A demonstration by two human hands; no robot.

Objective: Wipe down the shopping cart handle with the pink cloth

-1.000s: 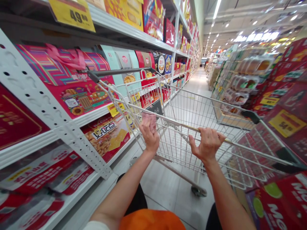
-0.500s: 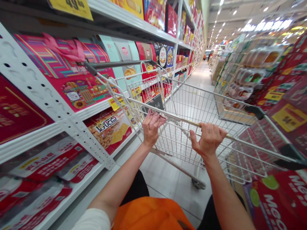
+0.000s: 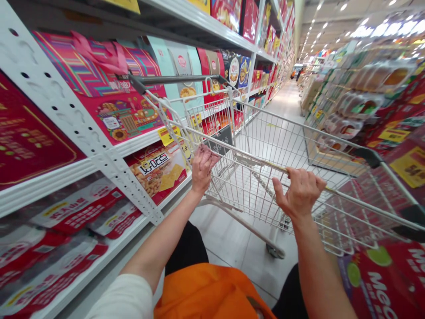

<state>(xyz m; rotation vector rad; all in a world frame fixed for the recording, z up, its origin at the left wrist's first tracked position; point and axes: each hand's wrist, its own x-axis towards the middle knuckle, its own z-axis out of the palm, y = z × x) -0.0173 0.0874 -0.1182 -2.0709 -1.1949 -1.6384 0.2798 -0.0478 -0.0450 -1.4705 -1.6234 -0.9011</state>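
Observation:
A wire shopping cart (image 3: pixel 265 195) stands sideways before me, its dark handle bar (image 3: pixel 179 79) at the left by the shelf. My right hand (image 3: pixel 300 195) is closed over the cart's near top rail, thumb on the near side. My left hand (image 3: pixel 201 170) is closed on a crumpled pink cloth (image 3: pixel 212 156) and is close to the cart's near side, by its handle end. I cannot tell whether the cloth touches the wires. A dark sign panel (image 3: pixel 221 141) is fixed inside the basket near the handle end.
White shelving (image 3: pixel 89 133) with boxed goods runs along the left. A striped pink gift box (image 3: pixel 122 110) sits just behind the cart handle. Stacked packs (image 3: pixel 352 102) line the right, and a red carton (image 3: pixel 392 279) lies near my right arm. The tiled aisle (image 3: pixel 279 106) stretches ahead.
The view has shifted, so the shelf and cart appear further right. My left hand with the pink cloth has moved left along the cart's near side. My right hand keeps its grip on the rail.

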